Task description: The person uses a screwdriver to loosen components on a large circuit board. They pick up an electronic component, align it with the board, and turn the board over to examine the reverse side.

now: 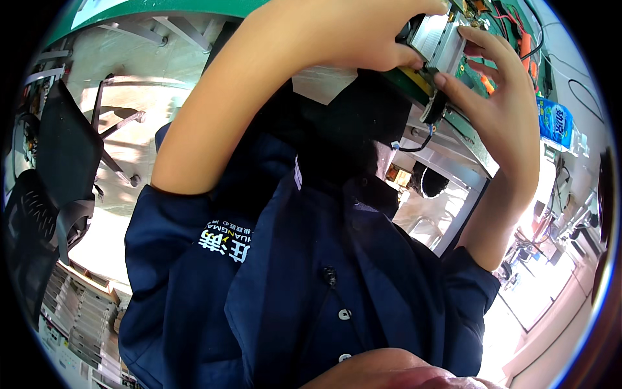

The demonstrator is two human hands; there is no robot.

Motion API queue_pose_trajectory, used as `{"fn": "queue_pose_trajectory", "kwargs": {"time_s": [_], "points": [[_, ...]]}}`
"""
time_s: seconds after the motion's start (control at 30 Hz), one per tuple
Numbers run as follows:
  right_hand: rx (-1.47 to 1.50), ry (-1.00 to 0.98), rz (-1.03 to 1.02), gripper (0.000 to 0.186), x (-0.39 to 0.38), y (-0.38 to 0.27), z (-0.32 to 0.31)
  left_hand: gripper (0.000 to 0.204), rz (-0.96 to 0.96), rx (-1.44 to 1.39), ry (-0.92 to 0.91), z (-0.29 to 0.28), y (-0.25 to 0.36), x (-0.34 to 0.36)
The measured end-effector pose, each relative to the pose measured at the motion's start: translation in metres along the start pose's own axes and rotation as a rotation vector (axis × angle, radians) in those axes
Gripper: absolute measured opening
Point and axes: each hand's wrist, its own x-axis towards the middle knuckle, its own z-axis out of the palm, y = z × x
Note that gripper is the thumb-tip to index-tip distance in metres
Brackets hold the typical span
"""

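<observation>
At the upper right, over the edge of a green-topped workbench point(91, 13), I hold a silver ribbed metal block point(444, 42) that looks like an aluminium heatsink or housing. My left hand point(389, 35) grips its left side, with the thumb by its lower end and the fingers partly cut off at the top edge. My right hand point(502, 91) closes on its right side, thumb at the lower corner and a fingertip on the upper edge. Below the block hangs a dark part with a short black cable point(418, 148) ending in a small white connector. A yellow strip shows under the block.
Red and black wires, an orange-handled tool point(525, 52) and small electronic parts lie beyond my right hand. A blue-labelled bottle point(556, 123) is at the right. Black office chairs point(68, 146) stand on the floor at left. A metal bench leg point(466, 201) is beneath.
</observation>
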Motion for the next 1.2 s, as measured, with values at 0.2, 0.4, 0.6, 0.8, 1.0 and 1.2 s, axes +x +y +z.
{"fn": "queue_pose_trajectory", "kwargs": {"time_s": [0.2, 0.4, 0.6, 0.8, 1.0, 1.2], "points": [[-0.303, 0.061, 0.039, 0.057, -0.002, -0.020, 0.001, 0.050, -0.007, -0.025, 0.002, 0.003, -0.001, 0.000], [-0.122, 0.019, 0.100, 0.063, -0.003, 0.002, 0.002, 0.049, 0.003, -0.033, 0.006, 0.002, -0.003, -0.002], [0.058, -0.016, 0.165, 0.055, 0.002, -0.015, 0.009, 0.049, -0.025, 0.002, -0.018, -0.006, 0.005, -0.003], [0.122, 0.026, 0.201, 0.050, -0.009, -0.013, 0.003, 0.049, 0.067, 0.070, 0.069, 0.002, -0.002, -0.003], [0.250, 0.441, 0.062, 0.031, -0.068, -0.003, 0.009, 0.054, 0.074, 0.178, -0.008, -0.001, 0.019, -0.006], [0.632, 0.711, 0.271, 0.025, -0.105, 0.020, 0.071, 0.054, 0.103, 0.255, -0.276, 0.004, 0.044, 0.025]]}}
